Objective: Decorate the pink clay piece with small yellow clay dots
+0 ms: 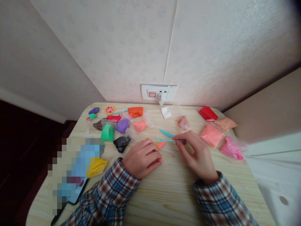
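Note:
My right hand (197,155) pinches a thin light-blue modelling tool (166,140) between thumb and fingers, its tip pointing left. A wider blue plastic knife (166,133) lies just beyond, its near end hidden by my fingers. My left hand (143,158) rests low over the table with curled fingers, and a bit of coral modelling clay (160,160) shows at the fingertips. Close to the left index finger lies a small coral clay piece (161,144) with a yellow part, just below the tool's tip.
Bags of clay lie left, including green (107,131), black (121,143) and yellow (97,167). Coral (211,135), pink (232,148) and red (208,113) packs lie right. Finished clay shapes (109,110) sit back left. A phone (78,191), partly blurred, lies near the left forearm.

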Action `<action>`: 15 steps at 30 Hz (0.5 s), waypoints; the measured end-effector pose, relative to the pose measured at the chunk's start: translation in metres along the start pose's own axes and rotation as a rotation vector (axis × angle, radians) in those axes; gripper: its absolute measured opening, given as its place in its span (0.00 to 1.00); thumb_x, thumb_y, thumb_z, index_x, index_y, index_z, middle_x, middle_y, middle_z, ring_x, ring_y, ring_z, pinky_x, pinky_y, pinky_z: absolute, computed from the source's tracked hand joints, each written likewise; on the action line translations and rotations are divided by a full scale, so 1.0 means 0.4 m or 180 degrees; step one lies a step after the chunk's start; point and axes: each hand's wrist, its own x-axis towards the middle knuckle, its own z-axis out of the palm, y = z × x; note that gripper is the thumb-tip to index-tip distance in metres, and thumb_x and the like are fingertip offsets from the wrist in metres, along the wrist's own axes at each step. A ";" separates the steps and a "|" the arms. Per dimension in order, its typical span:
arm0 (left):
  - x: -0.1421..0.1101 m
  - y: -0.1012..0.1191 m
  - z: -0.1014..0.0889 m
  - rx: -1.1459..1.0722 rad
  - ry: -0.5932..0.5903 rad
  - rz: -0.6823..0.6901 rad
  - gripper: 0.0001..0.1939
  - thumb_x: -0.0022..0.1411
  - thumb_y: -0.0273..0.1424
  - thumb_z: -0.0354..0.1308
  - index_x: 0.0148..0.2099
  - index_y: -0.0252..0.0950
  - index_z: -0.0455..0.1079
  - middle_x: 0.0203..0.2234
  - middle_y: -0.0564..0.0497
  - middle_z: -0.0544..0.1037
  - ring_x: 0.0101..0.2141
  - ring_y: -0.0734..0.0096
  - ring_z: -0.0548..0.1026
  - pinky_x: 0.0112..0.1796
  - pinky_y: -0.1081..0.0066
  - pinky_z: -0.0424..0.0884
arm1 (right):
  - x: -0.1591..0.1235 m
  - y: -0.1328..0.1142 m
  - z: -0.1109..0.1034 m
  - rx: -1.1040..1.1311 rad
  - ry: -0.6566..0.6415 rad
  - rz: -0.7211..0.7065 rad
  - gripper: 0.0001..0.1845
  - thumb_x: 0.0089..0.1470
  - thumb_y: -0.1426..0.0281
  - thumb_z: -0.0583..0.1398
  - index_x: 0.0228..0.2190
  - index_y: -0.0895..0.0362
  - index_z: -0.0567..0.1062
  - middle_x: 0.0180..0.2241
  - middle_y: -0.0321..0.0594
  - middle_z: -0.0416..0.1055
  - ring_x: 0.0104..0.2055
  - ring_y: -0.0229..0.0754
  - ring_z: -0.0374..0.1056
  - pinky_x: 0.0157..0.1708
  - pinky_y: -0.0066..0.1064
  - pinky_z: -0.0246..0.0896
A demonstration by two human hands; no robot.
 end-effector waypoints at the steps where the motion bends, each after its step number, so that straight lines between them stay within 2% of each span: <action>1: 0.000 0.000 0.000 -0.0007 -0.0008 0.0009 0.05 0.62 0.28 0.58 0.33 0.34 0.72 0.29 0.49 0.78 0.33 0.67 0.70 0.36 0.69 0.71 | 0.000 -0.001 0.000 -0.0013 -0.0051 -0.0050 0.06 0.59 0.72 0.56 0.34 0.54 0.74 0.30 0.36 0.73 0.34 0.40 0.68 0.34 0.30 0.63; 7: -0.003 0.002 -0.007 0.0040 0.0168 -0.0133 0.09 0.62 0.36 0.59 0.34 0.35 0.73 0.30 0.49 0.78 0.33 0.67 0.71 0.36 0.67 0.72 | -0.003 0.010 -0.002 -0.0220 0.0049 0.0077 0.07 0.61 0.70 0.55 0.34 0.56 0.73 0.28 0.39 0.71 0.32 0.43 0.66 0.32 0.34 0.59; 11: 0.003 0.009 -0.003 0.0354 0.0549 -0.0607 0.09 0.63 0.34 0.57 0.35 0.33 0.72 0.29 0.46 0.75 0.35 0.63 0.70 0.38 0.63 0.72 | -0.004 0.013 0.004 -0.0327 0.0090 0.0248 0.08 0.61 0.68 0.56 0.33 0.56 0.73 0.28 0.39 0.70 0.31 0.43 0.65 0.31 0.34 0.59; 15: 0.017 0.015 0.009 0.0611 0.0482 -0.0959 0.11 0.59 0.36 0.62 0.39 0.33 0.73 0.35 0.44 0.74 0.39 0.57 0.70 0.40 0.57 0.72 | -0.001 0.012 0.013 -0.0393 0.0065 0.0322 0.07 0.61 0.68 0.55 0.33 0.55 0.73 0.29 0.39 0.71 0.32 0.44 0.66 0.33 0.35 0.59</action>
